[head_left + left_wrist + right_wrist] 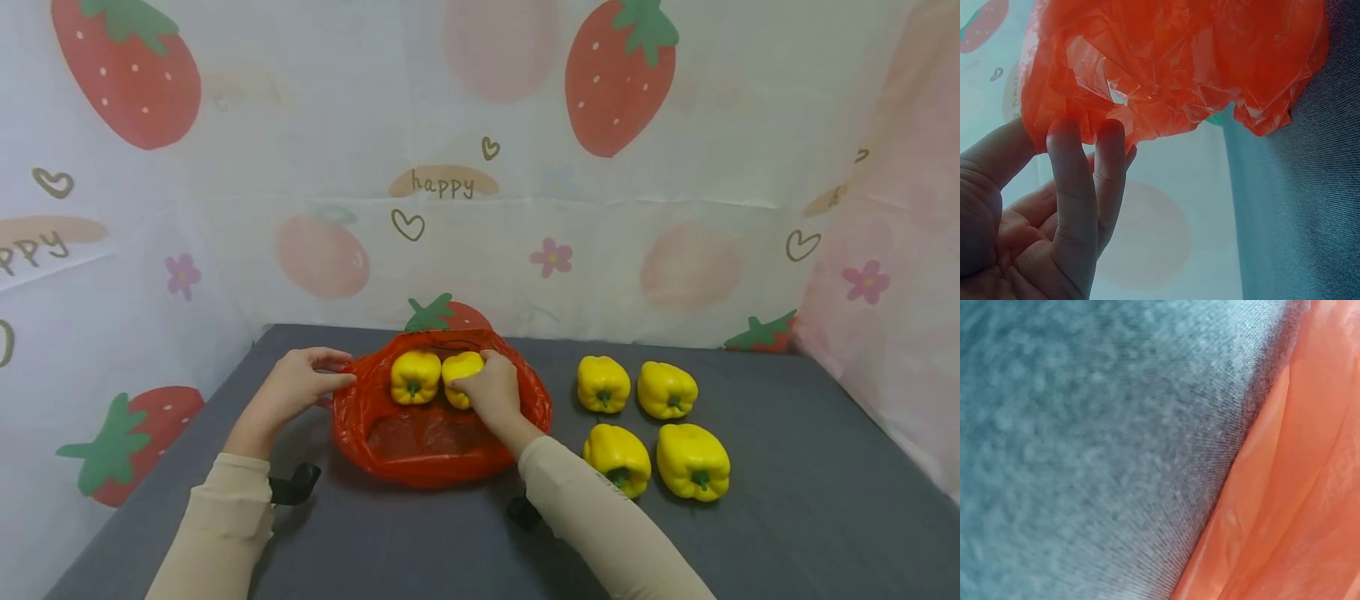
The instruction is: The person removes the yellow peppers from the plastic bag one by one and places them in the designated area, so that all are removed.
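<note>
A red plastic bag (pixel 431 471) lies on the table with its mouth spread open. One yellow bell pepper (pixel 416 377) rests inside it near the back. Beside that pepper, my right hand (pixel 491 392) grips a second yellow bell pepper (pixel 459 367) within the bag. At the bag's left rim, my left hand (pixel 303 382) pinches the plastic between thumb and fingers, as the left wrist view shows with the bag's crumpled edge (pixel 1166 75). The right wrist view holds only the bag's side (pixel 1297 487) and the cloth; my right hand is out of that view.
Several more yellow bell peppers (pixel 603 384) stand in two rows right of the bag, close to my right forearm. Dark grey cloth (pixel 795 467) covers the table. A white curtain (pixel 480 275) printed with strawberries hangs behind and along the sides.
</note>
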`<state>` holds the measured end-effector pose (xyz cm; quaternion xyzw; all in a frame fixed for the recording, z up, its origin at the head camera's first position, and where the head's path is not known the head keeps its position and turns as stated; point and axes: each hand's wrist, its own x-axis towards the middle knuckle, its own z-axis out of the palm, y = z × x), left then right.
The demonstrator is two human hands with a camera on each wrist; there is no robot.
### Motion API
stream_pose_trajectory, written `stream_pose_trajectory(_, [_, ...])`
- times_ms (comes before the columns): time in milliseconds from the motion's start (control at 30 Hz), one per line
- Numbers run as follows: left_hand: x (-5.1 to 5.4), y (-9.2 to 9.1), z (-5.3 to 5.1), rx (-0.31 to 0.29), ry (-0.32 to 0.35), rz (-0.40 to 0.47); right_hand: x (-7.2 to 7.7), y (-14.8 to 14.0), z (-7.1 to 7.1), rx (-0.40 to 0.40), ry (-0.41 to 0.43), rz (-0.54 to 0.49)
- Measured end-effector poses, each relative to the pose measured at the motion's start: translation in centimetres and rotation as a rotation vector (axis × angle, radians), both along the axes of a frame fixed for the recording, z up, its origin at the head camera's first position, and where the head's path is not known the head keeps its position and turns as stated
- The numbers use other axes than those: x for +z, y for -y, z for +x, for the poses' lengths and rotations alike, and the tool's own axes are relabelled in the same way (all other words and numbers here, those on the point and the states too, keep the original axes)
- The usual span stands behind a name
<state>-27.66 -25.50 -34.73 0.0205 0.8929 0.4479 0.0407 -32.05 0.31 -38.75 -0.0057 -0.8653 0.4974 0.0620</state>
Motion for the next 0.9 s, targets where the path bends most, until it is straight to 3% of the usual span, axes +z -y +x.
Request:
stream_pose_trajectory(333, [0.2,-0.1,0.1,0.001,0.008,0.009,0.2,0.0,0.4,-0.019,-0.004,0.039])
stream_pose_trajectory(900, [-0.1,-0.2,0.0,0.006,0.005,-0.015,4.6,-2.2,1.3,0.016,0.005,-0.005])
